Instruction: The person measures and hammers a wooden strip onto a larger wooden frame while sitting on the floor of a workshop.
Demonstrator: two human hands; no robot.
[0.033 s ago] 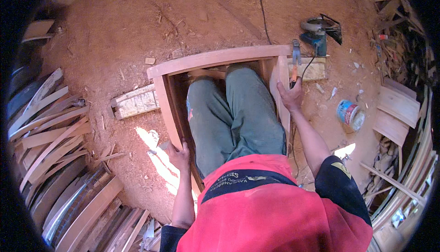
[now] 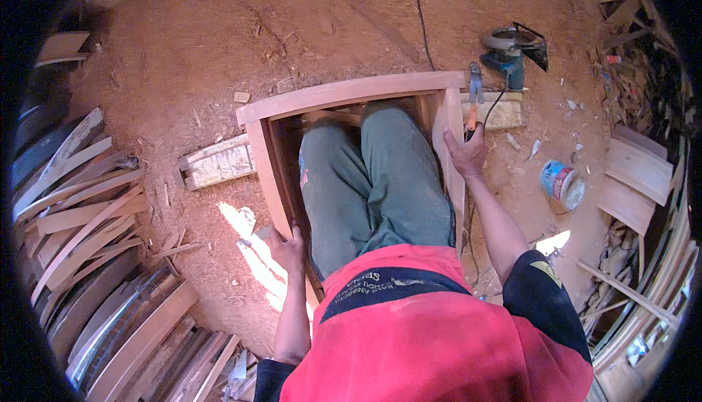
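Observation:
A wooden frame with a curved far rail surrounds my legs. My left hand is closed around its left side piece, low down near my thigh; the fingers on the outer side are partly hidden. A small greyish thing lies beside that hand, too unclear to name. My right hand is closed on the dark grip of a hammer, which has an orange part on its handle and a metal head pointing away from me. That same hand rests against the outer face of the right side piece.
A blue-green circular saw with a black cord stands at the far right. Short light blocks lie under or beside the frame. A blue-and-white tub stands at right. Curved wood offcuts are heaped left, more boards right.

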